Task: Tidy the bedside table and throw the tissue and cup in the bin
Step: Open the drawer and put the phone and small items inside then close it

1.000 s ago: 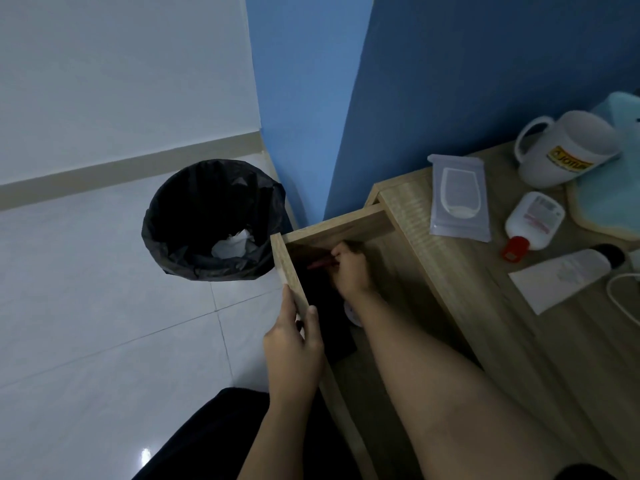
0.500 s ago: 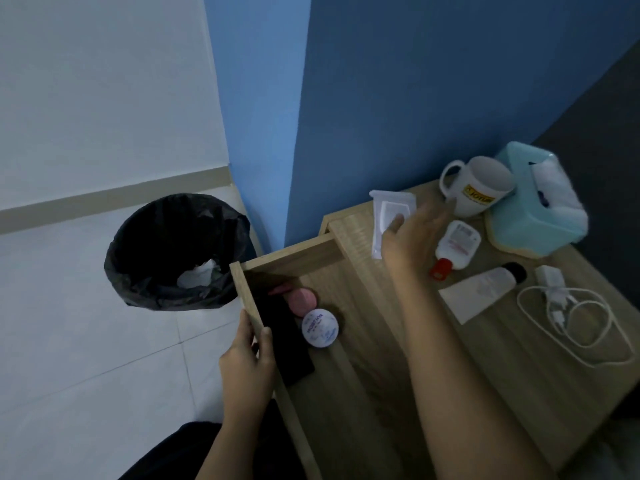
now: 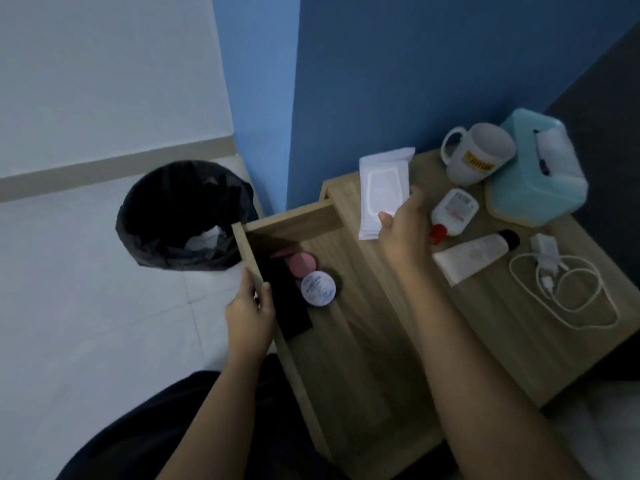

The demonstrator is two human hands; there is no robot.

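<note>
The right hand [image 3: 401,225] pinches in its grip the near end of the wipes pack [image 3: 381,188], just right of the open drawer [image 3: 291,220], above the worktop [image 3: 502,341]. The pack's long axis points away from the person. The drawer lies left of it and lower, probably its destination. The forearm reaches forward, thumb on the pack's face. The left hand [image 3: 251,306] clasps the drawer's left wall.

I see a white charger [image 3: 545,251] with its looped cable just beside a white tube [image 3: 474,258]. A red-capped bottle [image 3: 453,209] lies near the tube, before a blue wall [image 3: 415,81].
</note>
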